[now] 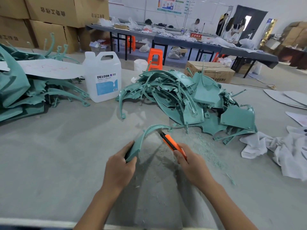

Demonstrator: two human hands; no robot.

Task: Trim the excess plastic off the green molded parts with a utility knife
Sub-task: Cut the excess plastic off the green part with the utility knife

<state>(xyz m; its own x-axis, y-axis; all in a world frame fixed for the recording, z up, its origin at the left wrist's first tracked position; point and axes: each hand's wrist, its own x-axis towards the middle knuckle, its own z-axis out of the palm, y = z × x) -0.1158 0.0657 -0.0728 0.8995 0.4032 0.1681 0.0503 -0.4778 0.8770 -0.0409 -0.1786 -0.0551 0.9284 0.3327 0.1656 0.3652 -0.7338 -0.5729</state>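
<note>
My left hand [120,170] grips the wide lower end of a curved green molded part [141,140], which arcs up and to the right above the table. An orange utility knife [172,144] is held in my right hand [191,165], its blade tip touching the inner edge of the part's arc near the top. A big heap of green molded parts [191,100] lies just behind, and another stack of green parts [25,90] sits at the far left. Green shavings [204,145] are scattered on the table to the right of the knife.
A white plastic jug [103,77] labelled DEXCON stands behind my hands, left of the heap. A white cloth [282,150] lies at the right, with grey cardboard sheets [285,97] beyond it. Cardboard boxes, orange stools and other tables with people fill the background.
</note>
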